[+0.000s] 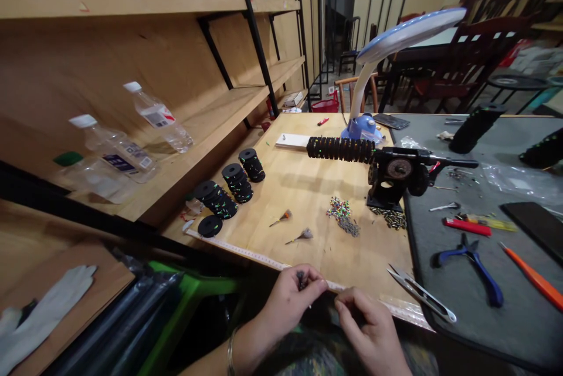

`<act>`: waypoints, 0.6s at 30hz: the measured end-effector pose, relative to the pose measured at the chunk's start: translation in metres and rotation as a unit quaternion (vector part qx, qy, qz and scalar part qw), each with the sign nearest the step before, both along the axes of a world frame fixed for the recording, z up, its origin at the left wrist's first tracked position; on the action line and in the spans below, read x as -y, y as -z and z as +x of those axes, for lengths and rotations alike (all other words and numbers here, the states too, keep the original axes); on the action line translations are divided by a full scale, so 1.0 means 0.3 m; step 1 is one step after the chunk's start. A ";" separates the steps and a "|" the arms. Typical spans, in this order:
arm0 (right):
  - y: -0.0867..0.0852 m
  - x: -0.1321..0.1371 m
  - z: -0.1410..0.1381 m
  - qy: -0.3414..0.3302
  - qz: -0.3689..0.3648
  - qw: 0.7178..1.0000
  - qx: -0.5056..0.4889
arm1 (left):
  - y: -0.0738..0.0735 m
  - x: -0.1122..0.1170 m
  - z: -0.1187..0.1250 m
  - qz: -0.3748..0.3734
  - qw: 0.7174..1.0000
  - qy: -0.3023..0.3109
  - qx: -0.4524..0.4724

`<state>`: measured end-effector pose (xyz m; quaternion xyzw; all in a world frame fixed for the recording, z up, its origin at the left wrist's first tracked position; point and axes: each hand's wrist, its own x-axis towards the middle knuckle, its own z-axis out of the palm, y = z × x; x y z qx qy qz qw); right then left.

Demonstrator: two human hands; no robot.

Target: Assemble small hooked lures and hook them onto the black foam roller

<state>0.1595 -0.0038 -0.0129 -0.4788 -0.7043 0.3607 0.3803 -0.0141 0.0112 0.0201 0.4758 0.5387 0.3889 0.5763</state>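
Observation:
Both hands sit close together at the near edge of the wooden table [308, 188]. My left hand [292, 300] is closed in a pinch around a small dark tuft, too small to name. My right hand [367, 329] is curled beside it with fingertips pinched toward the left hand; what it holds is hidden. A measuring tape [246, 251] lies along the table edge just beyond them. Thread snips [420, 294] lie right of my right hand.
A black winder [391, 170] loaded with black spools stands mid-table, before a blue desk lamp [373, 71]. Stacks of black spools [229, 188], small pieces [343, 217], blue pliers [475, 258] and a red lighter [466, 226] lie around. Water bottles [127, 141] rest on the left shelf.

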 end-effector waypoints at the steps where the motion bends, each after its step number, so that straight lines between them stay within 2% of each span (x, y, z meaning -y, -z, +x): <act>1: -0.003 -0.003 0.003 -0.006 0.001 1.000 0.006 | -0.001 -0.005 0.002 0.011 1.000 -0.003 -0.011; 7: -0.012 -0.014 0.020 -0.028 -0.039 0.999 0.007 | -0.023 -0.020 0.001 0.053 0.997 -0.009 -0.046; 12: -0.011 -0.019 0.040 -0.025 -0.095 0.994 -0.049 | -0.050 -0.027 0.001 0.071 0.996 -0.007 -0.056; 16: -0.052 -0.045 0.059 0.015 -0.100 0.990 -0.103 | -0.067 -0.031 0.009 0.092 0.993 -0.001 -0.077; 18: -0.088 -0.057 0.052 0.012 -0.103 0.985 -0.135 | -0.072 -0.031 0.016 0.110 0.990 0.002 -0.092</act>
